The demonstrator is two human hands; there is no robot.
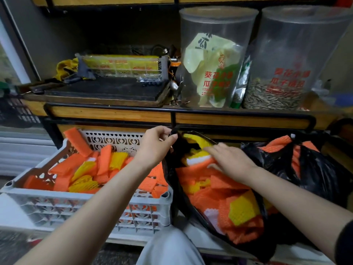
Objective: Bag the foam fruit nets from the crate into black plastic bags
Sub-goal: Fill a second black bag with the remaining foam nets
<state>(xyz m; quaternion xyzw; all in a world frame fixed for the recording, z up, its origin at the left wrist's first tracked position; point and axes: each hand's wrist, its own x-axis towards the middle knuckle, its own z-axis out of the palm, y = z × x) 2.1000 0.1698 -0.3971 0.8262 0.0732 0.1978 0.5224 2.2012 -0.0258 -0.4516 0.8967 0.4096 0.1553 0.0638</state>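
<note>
Right of the crate [86, 196], a filled bag [315, 169] sits done; left hand [156, 144] pinches the open bag [176, 188] rim, right hand [229, 161] spread flat on its nets [219, 190]; crate looks half full

Dim, flat light; the shelf recess [114, 31] sinks into shadow, yet the foam nets [65, 167] stay vivid. Pale glare streaks the clear tubs [215, 22]. The shelf rail [110, 107] bows; edges go soft.
</note>
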